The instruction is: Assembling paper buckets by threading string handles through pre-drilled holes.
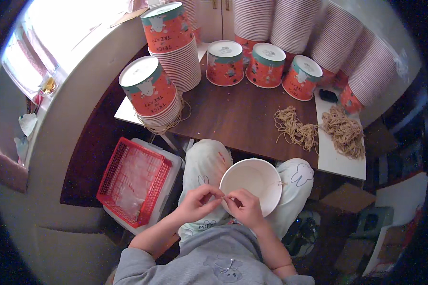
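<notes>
Between my knees sits a round paper bucket [246, 176], its white inside facing up. A short piece of tan cord [278, 183] pokes through its wall near the right rim. At the bucket's near-left rim, my left hand [200, 201] and my right hand [245, 207] meet with thumbs and fingertips pinched together. Whatever lies between the fingertips is too small to make out. The right hand covers part of the near rim.
A brown table [214, 114] carries upturned orange buckets [225, 64] and tall nested stacks [292, 26] at the back. Two heaps of tan cord [342, 130] lie at the right. A red basket [135, 183] stands on a pale box to the left.
</notes>
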Demonstrator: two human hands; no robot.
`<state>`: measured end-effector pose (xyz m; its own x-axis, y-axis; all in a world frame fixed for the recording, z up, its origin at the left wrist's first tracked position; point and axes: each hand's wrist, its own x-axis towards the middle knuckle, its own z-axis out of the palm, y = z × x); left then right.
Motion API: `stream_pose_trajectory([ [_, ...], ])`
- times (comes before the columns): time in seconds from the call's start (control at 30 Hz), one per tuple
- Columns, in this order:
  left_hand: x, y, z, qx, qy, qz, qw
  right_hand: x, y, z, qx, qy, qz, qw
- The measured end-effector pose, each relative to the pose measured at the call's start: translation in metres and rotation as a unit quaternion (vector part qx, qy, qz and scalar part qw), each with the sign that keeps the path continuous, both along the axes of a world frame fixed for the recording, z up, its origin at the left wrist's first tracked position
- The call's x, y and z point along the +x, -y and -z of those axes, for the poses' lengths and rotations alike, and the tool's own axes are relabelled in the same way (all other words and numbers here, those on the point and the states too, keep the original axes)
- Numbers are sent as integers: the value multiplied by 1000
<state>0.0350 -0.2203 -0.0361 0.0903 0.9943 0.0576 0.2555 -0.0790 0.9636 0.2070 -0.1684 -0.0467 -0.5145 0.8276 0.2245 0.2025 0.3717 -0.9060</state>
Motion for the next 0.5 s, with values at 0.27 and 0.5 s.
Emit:
stream_pose_trajectory([
  [0.27, -6, 1, 10, 57, 68, -16, 996, 1, 0, -2, -5, -1, 8, 1000],
  [0.5, 2, 4, -9, -54, 5, 19, 998, 5, 3, -8, -19, -13, 6, 1000],
])
